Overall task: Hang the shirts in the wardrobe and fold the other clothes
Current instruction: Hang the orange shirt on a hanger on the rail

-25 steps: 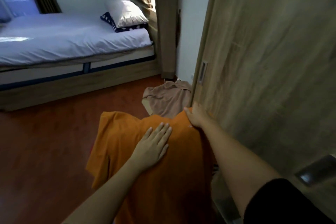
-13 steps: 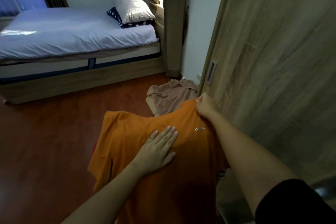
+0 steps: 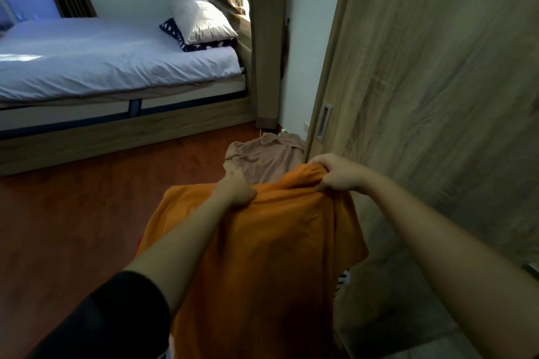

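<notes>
Two hands grip one orange shirt along its upper edge. The left hand has its fingers curled shut on a bunch of cloth near the middle of that edge; the right hand pinches a gathered fold at the top right corner, thumb underneath and fingers closed over it. The shirt hangs down from both grips in front of the person, its lower part running out of sight at the bottom of the view, and one sleeve sticks out to the right below the right forearm.

Just beyond the shirt, a beige garment lies crumpled on the red-brown wooden floor, touching the foot of the wardrobe door. That door fills the right side, with a recessed handle near its left edge; the right hand is just beside this edge. No inside of the wardrobe shows, so what it holds cannot be told.

Left of the shirt the floor is bare as far as the wooden frame of the bed, which stands well apart across the room. A white pillow rests on a dark patterned one at the bed's head, next to a curtain that hangs down to the floor between bed and wardrobe.
</notes>
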A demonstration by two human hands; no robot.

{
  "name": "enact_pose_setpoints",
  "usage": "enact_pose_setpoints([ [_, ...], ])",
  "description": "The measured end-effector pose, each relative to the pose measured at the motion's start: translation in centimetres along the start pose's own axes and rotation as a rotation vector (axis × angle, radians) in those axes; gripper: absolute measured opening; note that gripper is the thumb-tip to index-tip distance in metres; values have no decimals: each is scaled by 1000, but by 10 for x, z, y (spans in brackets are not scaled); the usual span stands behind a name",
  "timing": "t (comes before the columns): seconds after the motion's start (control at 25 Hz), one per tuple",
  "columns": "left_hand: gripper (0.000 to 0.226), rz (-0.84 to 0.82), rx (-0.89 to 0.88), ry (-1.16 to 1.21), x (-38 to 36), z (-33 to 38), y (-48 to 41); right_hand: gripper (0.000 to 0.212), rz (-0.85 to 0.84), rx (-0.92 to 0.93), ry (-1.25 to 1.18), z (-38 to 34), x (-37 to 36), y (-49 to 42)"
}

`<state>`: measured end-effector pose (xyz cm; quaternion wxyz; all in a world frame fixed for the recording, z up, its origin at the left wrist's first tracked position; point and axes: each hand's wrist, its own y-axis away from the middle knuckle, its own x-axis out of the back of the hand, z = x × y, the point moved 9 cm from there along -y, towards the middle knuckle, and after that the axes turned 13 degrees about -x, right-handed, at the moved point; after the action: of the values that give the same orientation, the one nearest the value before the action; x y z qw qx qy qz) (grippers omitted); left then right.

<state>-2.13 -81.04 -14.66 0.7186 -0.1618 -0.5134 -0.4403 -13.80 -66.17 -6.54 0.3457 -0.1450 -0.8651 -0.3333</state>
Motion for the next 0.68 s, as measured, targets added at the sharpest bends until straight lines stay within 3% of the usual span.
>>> enact_pose_setpoints([
  [0.08,29,-149,-5,10,-9,-3,-4,26,149,143,-88,-5,12,6],
  [0.16,22,-89,-21,78,-5,-8,-8,16,150,225,-136,-5,12,12],
  [0.28,15,367,-69,-24,38,-14,7,25,177,245,8,-6,8,13],
  [0.36,19,562,-193,-205,65,-7,31,20,355,246,481,-13,8,16],
  [0.44,22,518,-316,-356,76,-2,48,16,430,320,795,-26,0,26],
  [0.52,19,414,-369,-416,87,-9,59,13,400,353,843,-34,-4,36],
  [0.6,21,323,-396,-235,105,-14,69,21,408,332,794,-39,2,45],
  [0.68,19,234,-434,162,123,-4,85,42,473,246,630,-40,20,58],
])
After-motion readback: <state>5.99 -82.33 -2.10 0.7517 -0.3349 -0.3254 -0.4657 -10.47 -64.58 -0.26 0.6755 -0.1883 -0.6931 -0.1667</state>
